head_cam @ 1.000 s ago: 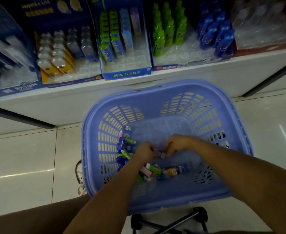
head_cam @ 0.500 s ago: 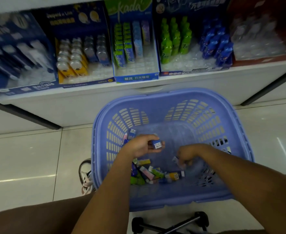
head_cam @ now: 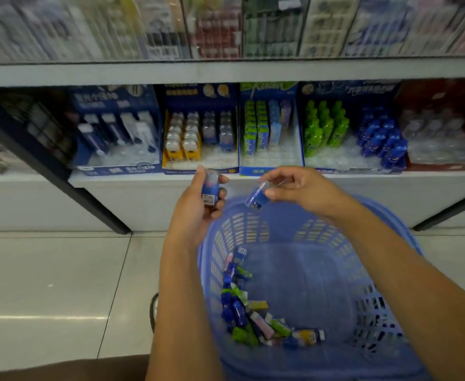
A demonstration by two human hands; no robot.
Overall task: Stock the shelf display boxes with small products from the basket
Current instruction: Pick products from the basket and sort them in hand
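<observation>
Fingers (head_cam: 221,200) of our left hand (head_cam: 198,207) and right hand (head_cam: 302,188) grip blue products (head_cam: 210,188) above the basket (head_cam: 286,224); next we match their display box (head_cam: 176,169).

Basket (head_cam: 239,225): periwinkle blue, walls patterned with rows of slots.
Loose products (head_cam: 253,317) inside: dark blue, lime green, pink, yellow, mixed.
Labelled bottle (head_cam: 210,188) in left hand (head_cam: 195,213): blue body, clear cap, white barcode patch.
Second bottle (head_cam: 256,196) in right hand (head_cam: 302,188): blue, clear cap.
Yellow-lined display box (head_cam: 181,158): dark blue outside.
Green-topped display box (head_cam: 269,169): blue front strip, green and pale blue packs.
Green bottles (head_cam: 324,127), blue bottles (head_cam: 379,138) side by side.
Shelf (head_cam: 143,196): white.
Floor (head_cam: 47,270): pale glossy tiles, thin dark grout lines.
</observation>
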